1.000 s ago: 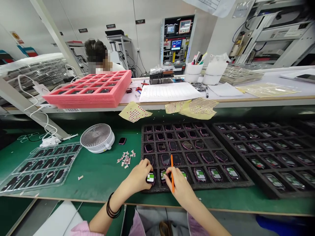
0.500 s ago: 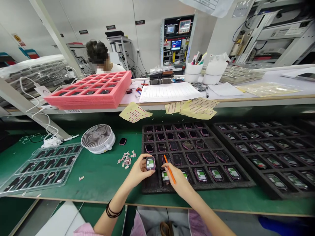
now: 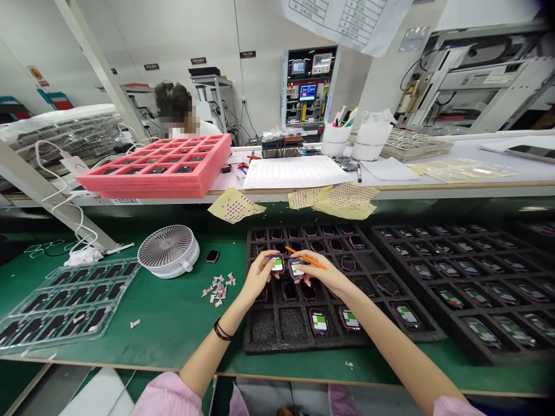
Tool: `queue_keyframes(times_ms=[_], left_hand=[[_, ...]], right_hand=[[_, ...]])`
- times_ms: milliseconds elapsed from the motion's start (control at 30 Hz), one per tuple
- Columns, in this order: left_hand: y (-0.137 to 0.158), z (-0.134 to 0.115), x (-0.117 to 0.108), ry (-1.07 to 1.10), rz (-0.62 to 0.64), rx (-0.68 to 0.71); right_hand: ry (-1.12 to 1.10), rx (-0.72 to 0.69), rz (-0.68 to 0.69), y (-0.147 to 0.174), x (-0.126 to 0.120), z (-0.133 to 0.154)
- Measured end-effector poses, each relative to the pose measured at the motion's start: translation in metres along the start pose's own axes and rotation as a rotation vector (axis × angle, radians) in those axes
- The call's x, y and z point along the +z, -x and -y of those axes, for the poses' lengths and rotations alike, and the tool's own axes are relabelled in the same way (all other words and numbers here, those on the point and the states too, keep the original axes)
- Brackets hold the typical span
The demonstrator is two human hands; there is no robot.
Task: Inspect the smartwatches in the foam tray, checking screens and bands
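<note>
My left hand [image 3: 255, 278] is closed on a smartwatch body [image 3: 277, 264] with a lit green-and-white screen. In my right hand [image 3: 326, 271] is a second lit smartwatch body [image 3: 296, 269], close beside the first. A slim orange stick [image 3: 313, 261] also lies in the right hand, across the fingers; its exact kind is unclear. Both hands hover over a black foam tray [image 3: 263, 327] divided into compartments. Several dark-screened watches sit in its rear rows. Lit watches [image 3: 319, 321] lie in the front row, where the two leftmost compartments hold nothing. My forearms cover part of the tray.
Another foam tray of watches [image 3: 488, 330] stands to the right. Leftward are small pinkish tabs [image 3: 218, 289], a dark watch [image 3: 212, 256], a white fan [image 3: 169, 251] and a clear plastic tray [image 3: 65, 303]. A pink foam tray [image 3: 199, 184] rests on the shelf; a person sits beyond.
Both hands have moved up and away from me over the tray, close together. My right hand has taken a lit watch from the front row and keeps the orange stick.
</note>
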State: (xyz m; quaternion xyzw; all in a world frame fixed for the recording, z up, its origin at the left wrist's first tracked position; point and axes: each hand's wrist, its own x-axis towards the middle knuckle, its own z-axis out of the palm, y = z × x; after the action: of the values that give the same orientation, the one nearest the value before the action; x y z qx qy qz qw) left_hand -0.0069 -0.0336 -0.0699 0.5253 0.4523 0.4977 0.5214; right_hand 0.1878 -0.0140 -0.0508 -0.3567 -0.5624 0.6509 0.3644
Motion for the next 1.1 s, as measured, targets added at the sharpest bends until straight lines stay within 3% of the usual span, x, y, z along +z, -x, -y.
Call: queue_keyframes(times_ms=[100, 433, 1100], left_hand=[[-0.002, 0.004, 0.005, 0.005, -0.04, -0.009], [0.011, 0.005, 0.011, 0.045, -0.002, 0.024], [0.015, 0.007, 0.012, 0.011, 0.037, 0.048]], right_hand=[[0.005, 0.012, -0.08, -0.006, 0.0, -0.01], [0.032, -0.104, 0.031, 0.006, -0.004, -0.012], [0.034, -0.093, -0.048, 0.011, 0.0, -0.008]])
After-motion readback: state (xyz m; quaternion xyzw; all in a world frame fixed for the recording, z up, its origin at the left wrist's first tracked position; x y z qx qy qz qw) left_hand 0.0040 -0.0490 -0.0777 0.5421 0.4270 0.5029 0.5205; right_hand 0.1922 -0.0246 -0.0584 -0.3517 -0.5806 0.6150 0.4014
